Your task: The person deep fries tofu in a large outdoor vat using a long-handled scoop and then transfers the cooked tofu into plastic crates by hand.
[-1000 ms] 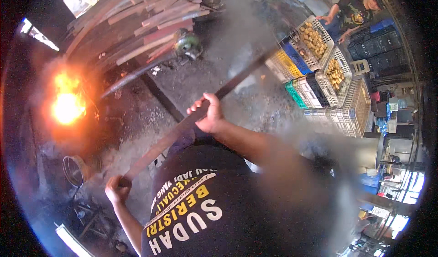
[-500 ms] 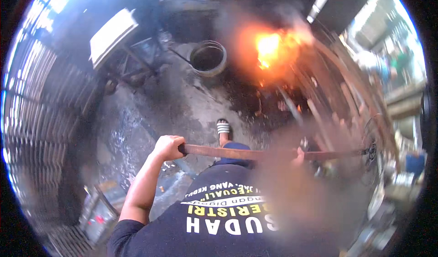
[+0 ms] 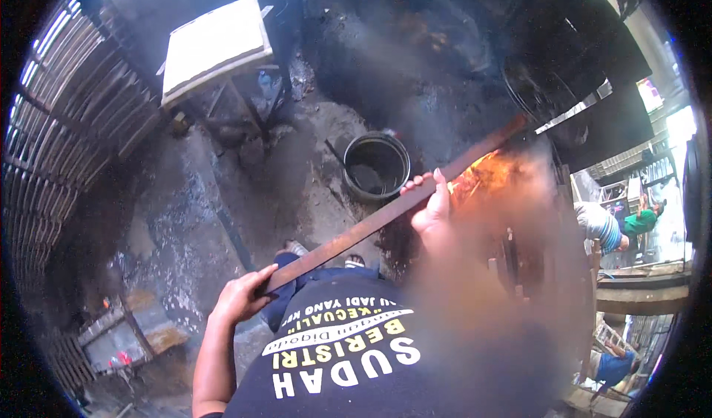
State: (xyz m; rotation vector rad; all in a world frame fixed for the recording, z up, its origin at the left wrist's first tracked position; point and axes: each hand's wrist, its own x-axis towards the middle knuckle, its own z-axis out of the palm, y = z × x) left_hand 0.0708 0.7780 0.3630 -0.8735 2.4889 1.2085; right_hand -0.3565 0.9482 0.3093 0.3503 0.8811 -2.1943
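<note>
A long, flat-sided wooden pole [image 3: 356, 232], reddish brown, slants from lower left to upper right in front of my body. My left hand [image 3: 243, 296] is closed round its near end. Farther up, my right hand [image 3: 434, 206] grips it with the thumb on top and the fingers curled round from the far side. The pole's far end reaches over the edge of the fire [image 3: 489, 172], beside a dark curved rim [image 3: 512, 84]. What is fixed to that end, if anything, is lost in the dark. A blur covers my right forearm.
A dark bucket [image 3: 377, 167] with a stick leaning in it stands beyond the pole. A white-topped stand [image 3: 216, 47] is at far left, near a slatted wall [image 3: 67, 106]. Dark panels [image 3: 593, 132] hang at right; people [image 3: 639, 221] appear beyond. Smoke drifts overhead.
The pole has swung from nearly level to a slant, its far end moving away from me toward upper right. My right hand has moved forward with it, and my left hand slightly nearer.
</note>
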